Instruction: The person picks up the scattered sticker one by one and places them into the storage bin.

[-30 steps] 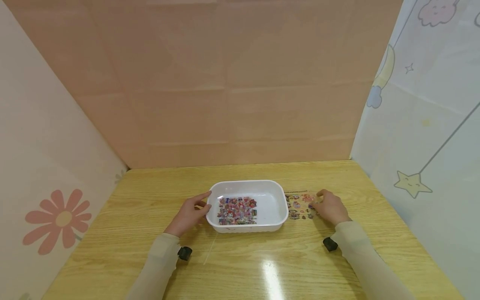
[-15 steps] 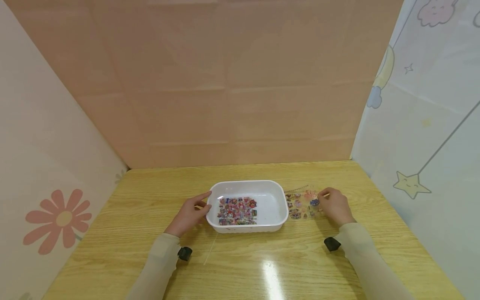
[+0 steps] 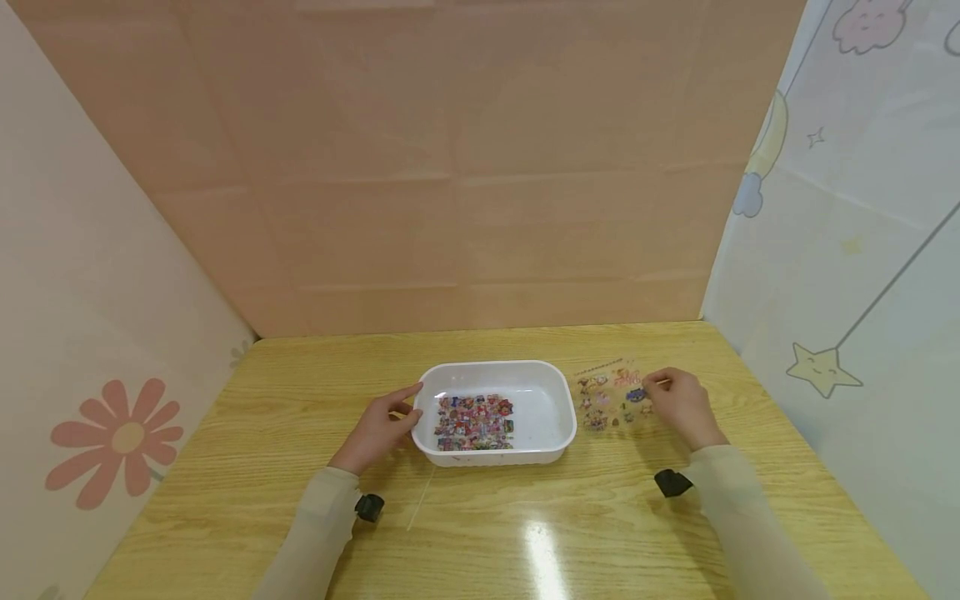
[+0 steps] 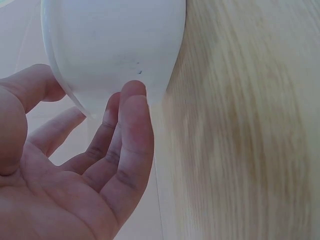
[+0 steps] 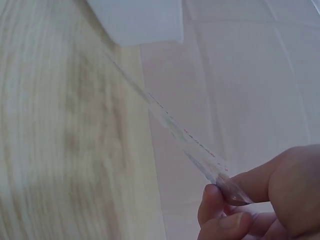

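My left hand point(image 3: 377, 429) grips the left end of a white plastic tray point(image 3: 542, 417), thumb at the rim and fingers against the outer wall, as the left wrist view shows. A patch of colourful cartoon stickers point(image 3: 474, 423) covers the left part of its floor. To the right of the tray, my right hand point(image 3: 681, 407) pinches the right edge of a clear sticker sheet point(image 3: 606, 400) printed with small cartoon figures. Seen nearly edge-on in the right wrist view, the sheet point(image 5: 180, 132) slants up from near the table to my thumb and fingertips.
All this is on a wood-grain table point(image 3: 480, 533). A thin pale strip point(image 3: 422, 498) lies in front of the tray's left end. Behind stands a plain tan backdrop point(image 3: 450, 208), with patterned panels point(image 3: 862, 275) at the sides.
My right hand has moved slightly right and away from me, lifting the sticker sheet and drawing it clear of the tray's right end. The left hand and tray have stayed put.
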`<state>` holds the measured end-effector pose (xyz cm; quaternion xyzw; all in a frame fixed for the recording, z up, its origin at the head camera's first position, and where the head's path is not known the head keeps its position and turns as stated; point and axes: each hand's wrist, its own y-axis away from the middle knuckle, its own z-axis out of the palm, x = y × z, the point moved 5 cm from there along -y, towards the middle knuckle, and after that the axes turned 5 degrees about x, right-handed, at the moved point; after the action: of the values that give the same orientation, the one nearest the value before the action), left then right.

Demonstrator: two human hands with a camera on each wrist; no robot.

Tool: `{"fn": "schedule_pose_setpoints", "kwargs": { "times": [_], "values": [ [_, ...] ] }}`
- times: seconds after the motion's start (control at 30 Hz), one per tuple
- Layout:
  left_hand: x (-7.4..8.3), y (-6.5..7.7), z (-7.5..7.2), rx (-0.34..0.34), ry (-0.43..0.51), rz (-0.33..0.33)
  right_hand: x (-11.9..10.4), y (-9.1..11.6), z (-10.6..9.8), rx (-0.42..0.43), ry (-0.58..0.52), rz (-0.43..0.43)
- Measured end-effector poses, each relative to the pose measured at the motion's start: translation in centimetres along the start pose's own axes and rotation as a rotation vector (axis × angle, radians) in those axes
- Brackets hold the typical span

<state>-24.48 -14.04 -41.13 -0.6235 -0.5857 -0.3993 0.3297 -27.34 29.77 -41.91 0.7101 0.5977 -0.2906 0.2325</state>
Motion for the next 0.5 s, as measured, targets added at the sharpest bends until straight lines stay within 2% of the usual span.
{"fn": "schedule_pose_setpoints", "kwargs": {
  "times": [0.23, 0.5],
  "values": [
    [0.2, 0.1, 0.0, -0.006, 0.010, 0.010, -0.5, 0.0, -1.2, 0.014, -0.041, 0.010],
    [-0.1, -0.1, 0.0, -0.023, 0.007, 0.003, -0.3, -0.1, -1.4, 0.004, -0.088, 0.037]
  ]
}}
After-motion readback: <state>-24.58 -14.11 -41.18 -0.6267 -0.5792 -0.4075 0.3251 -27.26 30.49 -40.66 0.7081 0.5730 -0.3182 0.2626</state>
